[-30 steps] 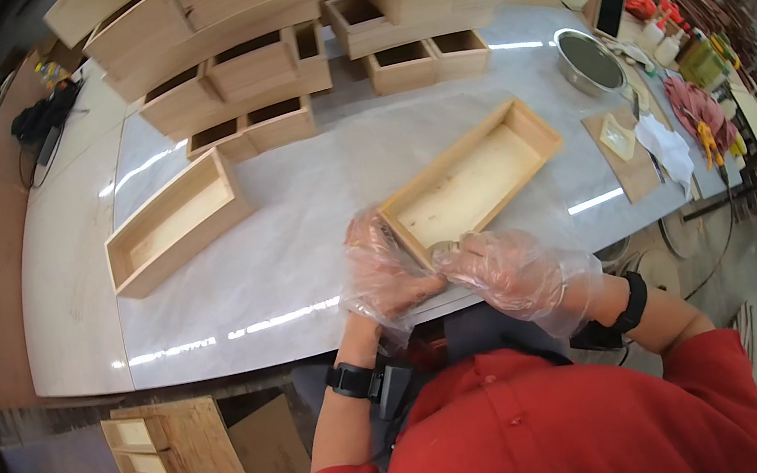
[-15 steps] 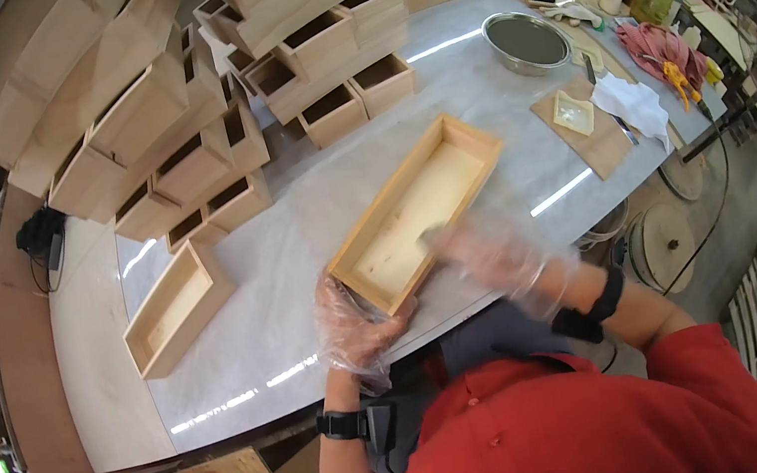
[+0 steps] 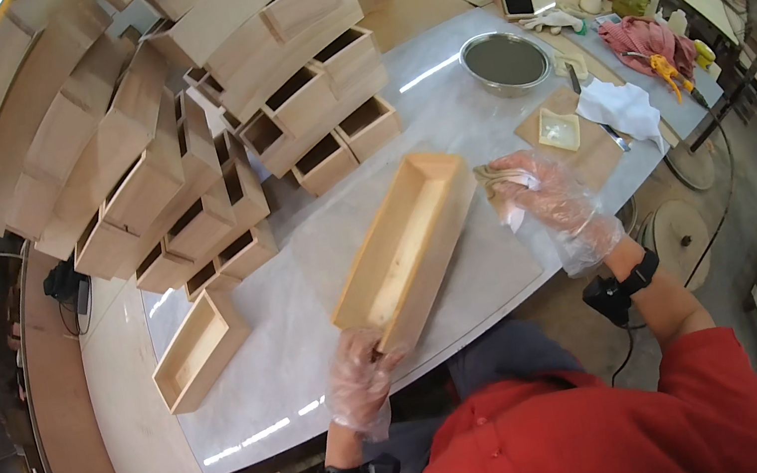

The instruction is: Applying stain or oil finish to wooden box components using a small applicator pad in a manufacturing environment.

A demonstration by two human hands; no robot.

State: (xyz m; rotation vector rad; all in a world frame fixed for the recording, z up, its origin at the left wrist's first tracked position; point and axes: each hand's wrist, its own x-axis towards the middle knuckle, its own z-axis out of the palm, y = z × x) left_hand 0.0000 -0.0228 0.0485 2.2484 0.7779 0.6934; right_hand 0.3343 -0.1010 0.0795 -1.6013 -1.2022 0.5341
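Over a large, grey-topped table [image 3: 290, 364], before tall stacks of pale wooden boxes [image 3: 299, 99], a long, open rectangular wooden box [image 3: 439, 254] has its near end gripped by the plastic-gloved left hand [image 3: 357, 378], while the plastic-gloved right hand [image 3: 549, 196], near its far end, clasps a small beige cloth wad [image 3: 496, 177].

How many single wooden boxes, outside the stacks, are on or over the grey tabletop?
2: the held box, its near end in the left hand, and the other box, farther left, beside the stacks. The stacks may hide more.
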